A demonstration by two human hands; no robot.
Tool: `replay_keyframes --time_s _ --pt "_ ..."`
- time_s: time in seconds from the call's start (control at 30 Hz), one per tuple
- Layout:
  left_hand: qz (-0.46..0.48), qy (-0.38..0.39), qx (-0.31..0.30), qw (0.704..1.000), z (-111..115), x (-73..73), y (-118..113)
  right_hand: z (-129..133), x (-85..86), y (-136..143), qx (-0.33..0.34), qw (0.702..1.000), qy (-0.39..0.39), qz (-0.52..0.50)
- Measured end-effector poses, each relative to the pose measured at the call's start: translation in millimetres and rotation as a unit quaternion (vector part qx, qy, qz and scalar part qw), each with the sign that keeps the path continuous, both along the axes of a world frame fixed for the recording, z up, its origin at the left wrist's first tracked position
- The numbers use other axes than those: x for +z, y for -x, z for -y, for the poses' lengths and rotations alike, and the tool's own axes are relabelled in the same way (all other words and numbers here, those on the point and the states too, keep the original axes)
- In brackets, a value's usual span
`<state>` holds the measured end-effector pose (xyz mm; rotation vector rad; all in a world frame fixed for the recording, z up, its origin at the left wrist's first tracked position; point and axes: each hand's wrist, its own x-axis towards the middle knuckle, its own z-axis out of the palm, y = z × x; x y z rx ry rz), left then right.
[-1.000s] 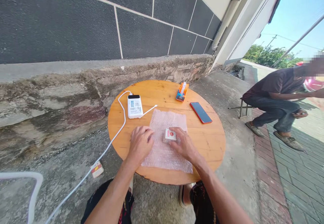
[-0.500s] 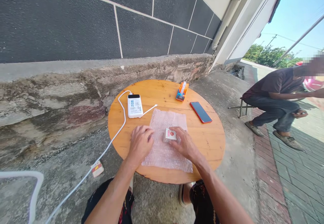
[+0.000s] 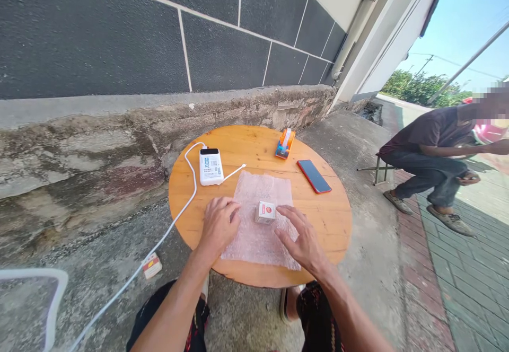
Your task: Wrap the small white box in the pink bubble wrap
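On bubble wrap [image 3: 254, 246] running lengthwise away, box [image 3: 265, 212], print upward

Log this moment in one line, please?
left hand: at left edge of bubble wrap | right hand: open, beside box | box: on bubble wrap

Box [image 3: 265, 212] on bubble wrap [image 3: 254, 246], right hand [image 3: 302, 238] beside.

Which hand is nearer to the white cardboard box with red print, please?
Right. The right hand is just right of the box; the left hand is farther away to its left, by the left edge of the translucent bubble-wrap sheet.
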<state>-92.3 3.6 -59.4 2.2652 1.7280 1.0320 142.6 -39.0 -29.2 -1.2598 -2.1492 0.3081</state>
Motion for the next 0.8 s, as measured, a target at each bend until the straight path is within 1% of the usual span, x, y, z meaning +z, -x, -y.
replay_keyframes --time_s 0.07,0.13,0.23,0.33,0.43,0.5,0.57,0.6,0.63,0.7,0.73,0.8 --pt "0.002 -0.002 -0.002 1.000 0.0 -0.6 0.0 24.6 -0.6 -3.3 0.011 0.999 0.006 0.032" --pt "0.007 -0.003 -0.003 1.000 -0.1 -1.3 -0.2 46.0 -4.8 -2.8 0.024 0.997 0.012 0.073" --pt "0.029 0.001 0.003 1.000 -0.7 -1.0 -0.6 61.7 -14.6 2.9 0.023 0.994 -0.016 0.110" --pt "0.060 -0.003 0.014 0.998 -0.1 5.6 -0.5 58.9 -23.4 9.0 0.007 0.990 -0.060 0.127" --pt "0.073 -0.013 0.005 0.997 8.2 22.9 -1.8 50.8 -26.8 12.8 -0.002 0.988 -0.093 0.123" --pt "0.063 -0.020 -0.024 0.997 21.5 37.8 -5.3 47.7 -25.6 14.3 -0.003 0.988 -0.103 0.111" --pt "0.026 -0.015 -0.083 0.996 40.2 49.6 -10.9 47.1 -21.9 15.4 -0.008 0.990 -0.098 0.098" --pt "0.005 -0.011 -0.121 0.993 50.3 52.6 -14.0 47.5 -19.5 15.8 -0.010 0.991 -0.092 0.092" --pt "-0.016 -0.003 -0.157 0.987 59.9 53.2 -17.1 48.2 -17.0 16.2 -0.013 0.992 -0.086 0.086" --pt "-0.051 0.000 -0.191 0.980 74.6 47.6 -22.2 49.7 -12.3 16.7 -0.012 0.994 -0.077 0.074" --pt "-0.061 -0.005 -0.187 0.981 78.7 42.4 -24.0 50.4 -10.4 16.8 -0.010 0.995 -0.073 0.067" --pt "-0.061 -0.027 -0.150 0.987 80.4 31.0 -26.0 51.8 -7.6 16.7 -0.004 0.996 -0.071 0.054"
